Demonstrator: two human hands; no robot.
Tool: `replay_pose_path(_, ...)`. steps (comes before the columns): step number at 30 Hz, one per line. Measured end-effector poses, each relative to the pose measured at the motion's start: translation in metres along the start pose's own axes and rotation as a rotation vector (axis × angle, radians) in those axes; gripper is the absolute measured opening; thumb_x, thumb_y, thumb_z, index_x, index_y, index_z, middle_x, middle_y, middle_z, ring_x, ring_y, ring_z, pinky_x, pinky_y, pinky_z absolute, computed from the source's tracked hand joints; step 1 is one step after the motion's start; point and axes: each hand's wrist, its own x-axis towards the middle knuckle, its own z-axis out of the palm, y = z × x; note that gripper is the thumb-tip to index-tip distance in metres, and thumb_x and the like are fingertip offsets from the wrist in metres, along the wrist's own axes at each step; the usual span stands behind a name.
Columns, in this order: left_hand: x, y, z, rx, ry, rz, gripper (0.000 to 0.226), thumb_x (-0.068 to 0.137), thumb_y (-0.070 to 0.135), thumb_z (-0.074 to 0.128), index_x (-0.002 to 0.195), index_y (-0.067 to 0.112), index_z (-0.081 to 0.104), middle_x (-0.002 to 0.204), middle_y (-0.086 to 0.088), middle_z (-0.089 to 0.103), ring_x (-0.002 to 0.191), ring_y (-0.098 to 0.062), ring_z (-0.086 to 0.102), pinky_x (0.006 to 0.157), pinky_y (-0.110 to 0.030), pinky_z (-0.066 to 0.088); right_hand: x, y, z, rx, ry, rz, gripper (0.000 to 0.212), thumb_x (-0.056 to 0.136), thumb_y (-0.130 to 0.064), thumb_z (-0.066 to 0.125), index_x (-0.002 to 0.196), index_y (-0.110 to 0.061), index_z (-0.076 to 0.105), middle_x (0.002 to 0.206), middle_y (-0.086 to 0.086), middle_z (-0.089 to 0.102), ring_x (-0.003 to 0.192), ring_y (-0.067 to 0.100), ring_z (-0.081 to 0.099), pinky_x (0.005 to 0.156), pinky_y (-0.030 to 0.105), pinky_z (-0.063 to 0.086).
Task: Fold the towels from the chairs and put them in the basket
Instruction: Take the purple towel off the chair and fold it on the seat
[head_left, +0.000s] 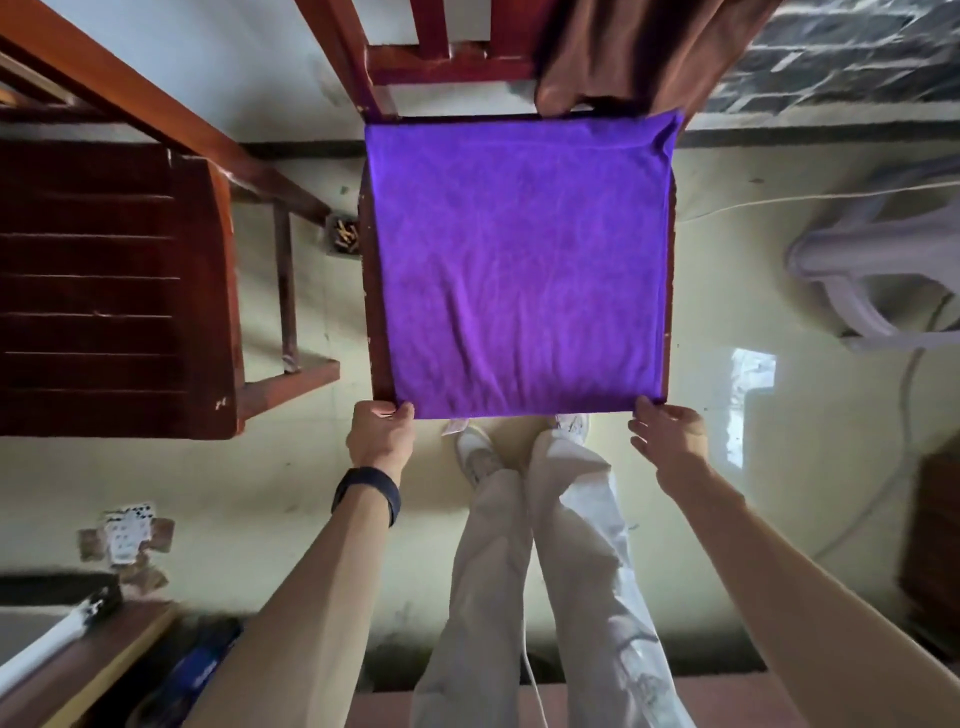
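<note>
Pale tiled floor, wooden chair seat as folding surface. Purple towel spread flat on it, likely for a clean fold. Left hand and right hand pinching near corners, ready to lift. Brown towel draped on backrest, waiting. Basket unseen.

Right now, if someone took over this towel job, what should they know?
Left hand pinches the near left corner of the purple towel; right hand pinches its near right corner.
The towel lies spread flat on the seat of the chair.
A brown towel hangs over the chair's back.
No basket is in view.
Left: fold both towels and put them in the basket.
</note>
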Motion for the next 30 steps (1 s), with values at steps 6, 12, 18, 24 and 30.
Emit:
replay_pose_path(6, -0.01, 0.01, -0.015, 0.068, -0.046, 0.014, 0.028, 0.083, 0.033, 0.071, 0.061, 0.019, 0.059, 0.066, -0.004, 0.07, 0.077, -0.031, 0.074, 0.08, -0.046, 0.06, -0.014, -0.004, -0.013, 0.073, -0.02, 0.068, 0.011, 0.091, -0.013, 0.072, 0.083, -0.01, 0.064, 0.075, 0.006, 0.059, 0.068, 0.014, 0.057, 0.076, 0.032, 0.057)
replay_pose_path(12, -0.024, 0.034, -0.048, 0.087, -0.048, 0.093, 0.019, 0.079, 0.044, 0.076, 0.071, 0.028, 0.069, 0.092, -0.001, 0.077, 0.085, -0.025, 0.073, 0.088, -0.038, 0.058, -0.036, -0.042, -0.027, 0.123, -0.119, -0.086, 0.007, 0.091, -0.015, 0.072, 0.09, -0.015, 0.065, 0.078, 0.003, 0.064, 0.075, 0.014, 0.062, 0.074, 0.028, 0.056)
replay_pose_path(18, -0.036, 0.046, -0.059, -0.271, -0.088, 0.163, 0.006, 0.089, 0.022, 0.073, 0.09, 0.02, 0.068, 0.082, 0.001, 0.071, 0.054, -0.008, 0.06, 0.049, -0.017, 0.044, -0.047, -0.072, -0.043, 0.112, -0.134, -0.4, 0.008, 0.093, -0.014, 0.07, 0.088, -0.017, 0.064, 0.069, -0.005, 0.064, 0.065, 0.008, 0.065, 0.064, 0.022, 0.055)
replay_pose_path(24, -0.019, -0.001, -0.01, -0.179, -0.033, 0.044, 0.019, 0.077, 0.045, 0.079, 0.077, 0.028, 0.071, 0.067, 0.004, 0.069, 0.072, -0.025, 0.072, 0.077, -0.042, 0.058, 0.0, -0.019, -0.032, -0.145, 0.03, -0.248, 0.006, 0.087, -0.024, 0.074, 0.086, -0.021, 0.07, 0.074, 0.005, 0.07, 0.069, 0.022, 0.06, 0.073, 0.041, 0.053)
replay_pose_path(30, -0.019, -0.002, 0.014, -0.269, 0.051, -0.012, 0.017, 0.088, 0.03, 0.072, 0.093, 0.014, 0.069, 0.075, 0.001, 0.068, 0.046, 0.005, 0.062, 0.042, -0.005, 0.038, 0.025, -0.002, -0.019, -0.305, 0.142, -0.335, 0.016, 0.076, -0.045, 0.074, 0.081, -0.029, 0.07, 0.079, -0.003, 0.074, 0.083, 0.027, 0.071, 0.084, 0.046, 0.058)
